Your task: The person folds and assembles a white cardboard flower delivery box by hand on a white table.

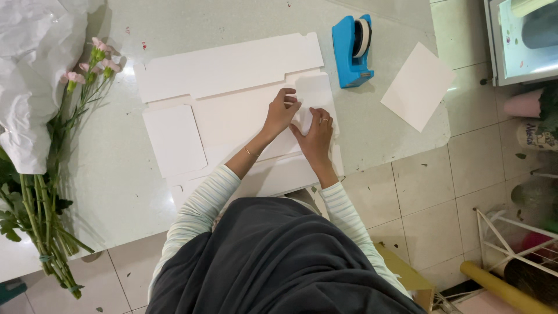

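Left hand (282,112): fingers (289,99) curled together and pressed down on the flat white cardboard sheet (232,116), at centre frame. They grip nothing; contact is by the fingertips only. A thin bracelet sits at the wrist.

Right hand (315,135): fingers (321,118) lie flat and close together on the same sheet, just right of and touching the left hand. A ring shows on one finger. Between the two hands a small white flap of the sheet is pinned down (whether it is folded or taped cannot be told).

The cardboard sheet is an unfolded, die-cut blank with several panels, lying flat across the middle of the pale worktop (122,192); its lower edge overhangs the worktop's near edge.

At upper centre right, just beyond the sheet, stands a blue tape dispenser (351,52) with a roll of tape in it. To its right, at the worktop's right edge, lies a separate white paper square (418,86), well apart from the hands.

At the left of the frame lies a bunch of pink flowers (52,174) with long green stems, and crumpled white wrapping paper (29,70) partly covers it at upper left.

Both forearms wear pale striped sleeves. Tiled floor (430,186) shows at lower right.
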